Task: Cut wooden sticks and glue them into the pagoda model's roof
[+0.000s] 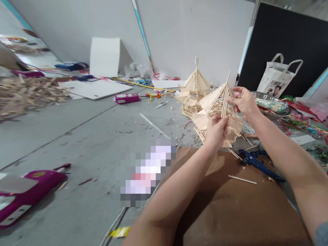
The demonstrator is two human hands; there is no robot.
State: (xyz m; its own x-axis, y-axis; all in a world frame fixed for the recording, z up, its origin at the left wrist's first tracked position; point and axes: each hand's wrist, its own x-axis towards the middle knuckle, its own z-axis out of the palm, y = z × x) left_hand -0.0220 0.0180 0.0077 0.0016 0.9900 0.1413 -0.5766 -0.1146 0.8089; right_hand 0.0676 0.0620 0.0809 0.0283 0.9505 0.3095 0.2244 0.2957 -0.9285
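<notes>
Wooden-stick cone roof (214, 99) tilts in the air above a tiered stick base (202, 123), hiding part of it; the left hand (217, 129) has thumb and fingers pinched on its lower stick ends, while the right hand (242, 102) has thumb and fingers closed on its upper right side. Close behind stands a stick pagoda (196, 85) with a spire. Blue-handled cutters (256, 163) lie beneath the right forearm, on the far edge of a brown sheet (238, 212), with a loose stick (242, 179) nearby. Right of the base are a metal bowl (285, 111) holding plastic-wrapped sticks (271, 105) and scattered scraps. Magenta power strips (126, 98) and a blurred-out bright object (151, 171) lie to the left. Dark Chinese characters, the first reading 好, sit beside a printed portrait on the white tote bag (275, 80); the rest is too small to read surely
</notes>
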